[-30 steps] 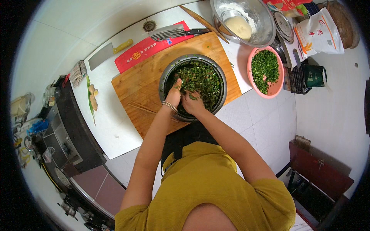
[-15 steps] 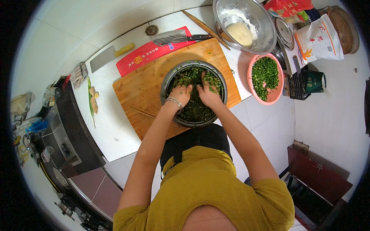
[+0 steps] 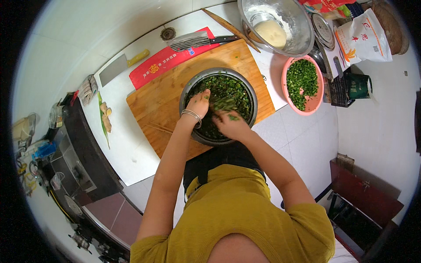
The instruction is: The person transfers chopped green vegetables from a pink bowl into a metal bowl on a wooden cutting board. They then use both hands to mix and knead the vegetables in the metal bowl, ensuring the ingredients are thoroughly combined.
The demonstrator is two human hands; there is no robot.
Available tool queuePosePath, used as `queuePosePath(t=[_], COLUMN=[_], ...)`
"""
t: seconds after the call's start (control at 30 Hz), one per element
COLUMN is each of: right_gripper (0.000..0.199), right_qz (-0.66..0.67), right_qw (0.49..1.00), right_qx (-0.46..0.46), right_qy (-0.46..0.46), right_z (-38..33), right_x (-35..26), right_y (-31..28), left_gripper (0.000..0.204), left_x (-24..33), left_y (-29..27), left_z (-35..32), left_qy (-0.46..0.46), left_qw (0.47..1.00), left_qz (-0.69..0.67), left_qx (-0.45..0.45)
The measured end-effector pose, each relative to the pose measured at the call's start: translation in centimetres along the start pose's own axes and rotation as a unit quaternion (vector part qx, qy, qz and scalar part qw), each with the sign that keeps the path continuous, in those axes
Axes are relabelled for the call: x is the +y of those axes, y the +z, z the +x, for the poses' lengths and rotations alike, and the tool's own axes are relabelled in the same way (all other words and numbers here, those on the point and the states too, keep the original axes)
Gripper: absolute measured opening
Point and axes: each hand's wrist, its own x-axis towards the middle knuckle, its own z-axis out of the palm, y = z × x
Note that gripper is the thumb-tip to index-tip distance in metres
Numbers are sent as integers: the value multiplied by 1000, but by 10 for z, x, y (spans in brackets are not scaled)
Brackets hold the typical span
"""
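A round metal bowl (image 3: 218,71) of dark chopped greens (image 3: 224,84) sits on a wooden cutting board (image 3: 162,101). My left hand (image 3: 198,105), with silvery bangles at the wrist, is over the bowl's left inner side, touching the greens. Its fingers are mostly hidden, pointing forward and down. My right hand (image 3: 231,124) is low in the bowl's near right part, among the greens. Motion smears its fingers and the greens beside them, and green bits cling to the back of this hand. How far either hand is closed does not show.
Behind the board lie a cleaver (image 3: 115,69), a red packet (image 3: 169,59), a broad-bladed knife (image 3: 190,42) and a tapered wooden stick (image 3: 226,25). A steel basin (image 3: 302,30) holds dough (image 3: 271,33). Beside it is a pink basin (image 3: 312,105) of chopped greens. Ginger (image 3: 105,116) lies left.
My right hand has drawn back and left through the greens, toward me. My left hand has shifted slightly left, toward the bowl's side. The whole view has moved a little.
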Motion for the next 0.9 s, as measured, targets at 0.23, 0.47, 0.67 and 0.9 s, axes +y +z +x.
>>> queuePosePath(t=[0.23,0.47,0.67,0.9], right_gripper=[40,56,39,42], right_qz=[-138,163,388,598], right_qw=[984,910,852,692], right_qx=[-14,-127,30,-85], right_qy=[110,360,350,395], right_z=[31,84,101,95], right_x=[37,29,103,83], right_y=[-18,-33,39,-1], left_gripper=[21,37,41,43], left_x=[-18,-14,-7,9], left_y=[34,27,22,-2], left_z=[17,24,38,26], left_qy=[-14,-186,-359,-389], left_qw=[999,939,776,666], left_qz=[26,-283,-518,-635], left_qx=[32,55,24,33])
